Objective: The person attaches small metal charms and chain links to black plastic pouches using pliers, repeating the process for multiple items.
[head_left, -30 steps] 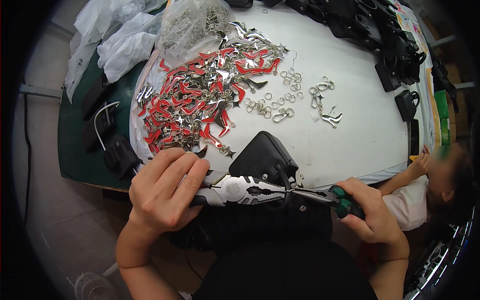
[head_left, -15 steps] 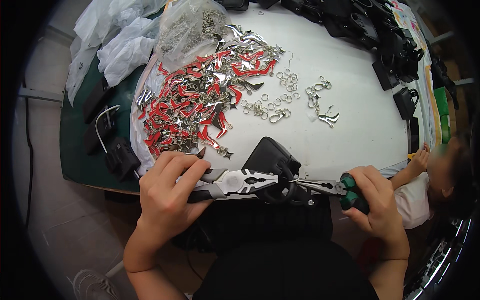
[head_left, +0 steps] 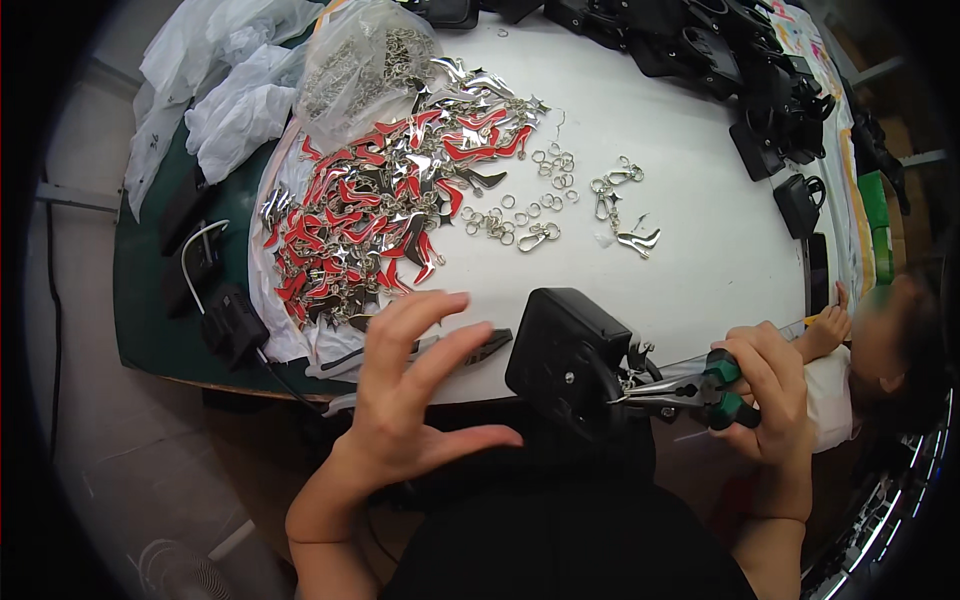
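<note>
My left hand (head_left: pixel 405 395) is raised with fingers spread and holds nothing. Behind it, combination pliers (head_left: pixel 488 347) with grey handles lie at the table's front edge, partly hidden by the hand. My right hand (head_left: pixel 770 395) is closed around green-handled needle-nose pliers (head_left: pixel 680 392). The tips of these pliers meet small metal hardware beside the handle of a small black bag (head_left: pixel 565 345); I cannot make out exactly what they grip. That bag sits tilted at the table's front edge, to the right of my left hand.
Red and silver high-heel charms (head_left: pixel 370 200) heap on the left, beside a clear bag of metal rings (head_left: pixel 370 70). Loose split rings (head_left: pixel 520 215) and clasps lie mid-table. Black bags (head_left: pixel 690 50) pile at far right. Another person's hand (head_left: pixel 830 325) rests at the right edge.
My left hand has let go of the combination pliers, which now lie on the table, and has opened. The black bag has turned and shifted right, with the needle-nose pliers still at its hardware.
</note>
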Demonstrator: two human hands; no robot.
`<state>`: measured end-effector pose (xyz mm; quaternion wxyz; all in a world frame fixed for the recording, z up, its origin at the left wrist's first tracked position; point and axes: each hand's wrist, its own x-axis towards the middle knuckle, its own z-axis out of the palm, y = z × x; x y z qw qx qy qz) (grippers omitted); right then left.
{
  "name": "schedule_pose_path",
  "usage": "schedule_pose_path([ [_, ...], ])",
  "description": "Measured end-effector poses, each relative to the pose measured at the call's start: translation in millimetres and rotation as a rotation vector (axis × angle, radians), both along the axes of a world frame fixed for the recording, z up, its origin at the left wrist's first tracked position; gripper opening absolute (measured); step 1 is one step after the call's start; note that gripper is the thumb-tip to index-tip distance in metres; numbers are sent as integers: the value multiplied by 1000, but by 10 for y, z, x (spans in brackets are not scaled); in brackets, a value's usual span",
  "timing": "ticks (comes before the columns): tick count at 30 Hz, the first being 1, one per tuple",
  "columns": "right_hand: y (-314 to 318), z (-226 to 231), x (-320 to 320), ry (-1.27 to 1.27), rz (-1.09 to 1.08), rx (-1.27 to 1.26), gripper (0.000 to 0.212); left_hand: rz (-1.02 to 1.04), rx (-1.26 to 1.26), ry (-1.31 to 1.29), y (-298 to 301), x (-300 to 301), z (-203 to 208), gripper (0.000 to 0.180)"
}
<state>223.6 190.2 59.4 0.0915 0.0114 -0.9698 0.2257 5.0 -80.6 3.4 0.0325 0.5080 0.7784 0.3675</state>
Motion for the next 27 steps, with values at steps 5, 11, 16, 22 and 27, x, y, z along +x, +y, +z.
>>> schedule_pose_path([
  [5, 44, -117, -77, -172, -69, -552, 58, -372, 36, -510, 347, 77, 10, 87],
  [11, 373, -866, -244, -8, -722, 129, 49, -435, 58, -1327, 214, 76, -68, 98],
  [16, 82, -537, -558, 264, -411, -10, 48, -325, 95, -1519, 203, 90, -6, 119],
  [22, -290, -330, -1058, 138, 289, -852, 26, -492, 121, -1362, 138, 30, 47, 101],
  [27, -469, -351, -1000, -6, 198, -1068, 21, -399, 156, -1367, 77, 70, 34, 100],
])
